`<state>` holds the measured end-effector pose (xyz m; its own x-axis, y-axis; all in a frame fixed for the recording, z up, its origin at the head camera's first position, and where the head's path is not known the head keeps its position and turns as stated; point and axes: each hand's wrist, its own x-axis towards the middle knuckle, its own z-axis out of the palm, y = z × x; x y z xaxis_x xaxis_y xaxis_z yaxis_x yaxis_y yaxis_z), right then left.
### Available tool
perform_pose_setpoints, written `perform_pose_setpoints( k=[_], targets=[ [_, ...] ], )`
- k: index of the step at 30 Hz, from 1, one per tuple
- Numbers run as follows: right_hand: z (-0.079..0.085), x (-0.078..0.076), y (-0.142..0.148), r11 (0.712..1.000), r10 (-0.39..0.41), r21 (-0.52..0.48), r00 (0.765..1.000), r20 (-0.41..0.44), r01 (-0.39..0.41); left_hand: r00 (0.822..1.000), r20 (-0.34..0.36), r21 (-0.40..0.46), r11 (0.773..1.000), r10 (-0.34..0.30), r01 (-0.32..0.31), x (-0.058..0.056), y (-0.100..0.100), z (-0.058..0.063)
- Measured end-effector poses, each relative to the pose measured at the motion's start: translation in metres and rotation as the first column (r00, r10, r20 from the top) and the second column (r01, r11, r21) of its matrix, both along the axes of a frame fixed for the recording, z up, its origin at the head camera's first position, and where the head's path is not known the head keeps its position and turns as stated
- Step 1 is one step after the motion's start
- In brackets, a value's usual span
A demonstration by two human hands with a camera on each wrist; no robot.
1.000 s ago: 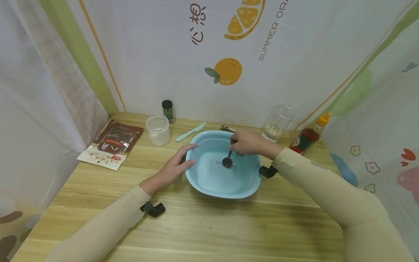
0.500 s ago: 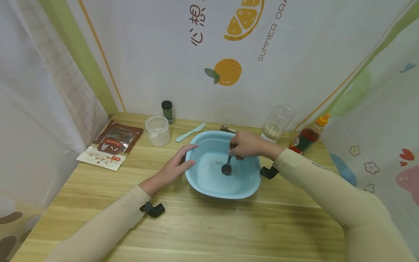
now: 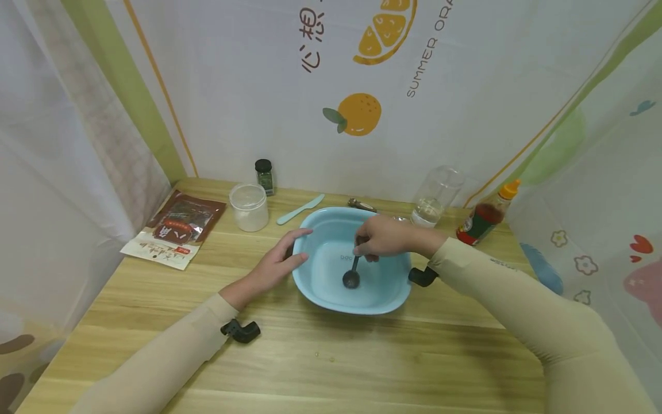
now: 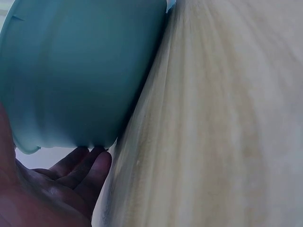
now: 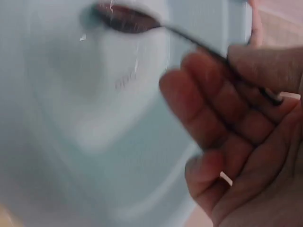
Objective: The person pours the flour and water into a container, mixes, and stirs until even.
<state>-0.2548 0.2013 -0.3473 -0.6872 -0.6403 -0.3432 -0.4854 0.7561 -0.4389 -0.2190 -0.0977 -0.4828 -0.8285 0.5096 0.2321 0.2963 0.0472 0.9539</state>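
A light-blue plastic basin (image 3: 357, 305) stands on the wooden table. My left hand (image 3: 269, 264) holds its left side, the thumb and index finger over the rim. In the left wrist view, the other fingertips (image 4: 101, 163) touch the basin's outer wall. Over the basin, my right hand (image 3: 385, 236) pinches the thin handle of a dark spoon (image 3: 351, 279), its round bowl low over the basin floor. The right wrist view shows the thumb pressing the spoon handle (image 5: 194, 40) against the fingers. Whether liquid lies in the basin, I cannot tell.
Behind the basin are a light-blue knife (image 3: 301, 209) and a small brown-handled item (image 3: 361, 204). Leftward stand a clear tub (image 3: 249, 207), a black-lidded spice jar (image 3: 265, 177) and a brown packet (image 3: 178, 227). At right are a clear container (image 3: 431, 210) and an orange-capped sauce bottle (image 3: 486, 213).
The right hand has moved the spoon toward the near left inside the basin. The left hand and the basin have stayed in place.
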Motion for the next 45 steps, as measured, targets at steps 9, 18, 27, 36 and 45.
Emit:
perform_pose_setpoints(
  k=[9,18,27,36,45],
  targets=[
    [-0.006,0.002,-0.018,0.996,0.058,-0.064,0.998,0.024,-0.056,1.000,-0.027,0.016,1.000,-0.012,0.013,0.000,-0.001,-0.001],
    [-0.003,-0.005,-0.010,0.987,-0.130,0.060,0.953,-0.274,0.152,0.998,-0.067,0.016,1.000,-0.005,0.007,-0.002,0.000,-0.005],
    [0.015,0.002,-0.003,0.971,0.013,0.238,0.981,-0.196,0.034,1.000,0.002,0.002,1.000,0.010,-0.010,0.001,-0.002,0.001],
    [-0.001,-0.003,-0.007,1.000,0.010,-0.004,0.997,0.074,-0.010,1.000,-0.021,0.011,1.000,0.006,-0.006,0.002,-0.002,-0.002],
    [0.007,-0.009,0.008,0.973,-0.088,0.181,0.952,-0.295,0.146,1.000,-0.001,0.008,1.000,-0.008,0.008,0.000,-0.001,-0.001]
  ],
)
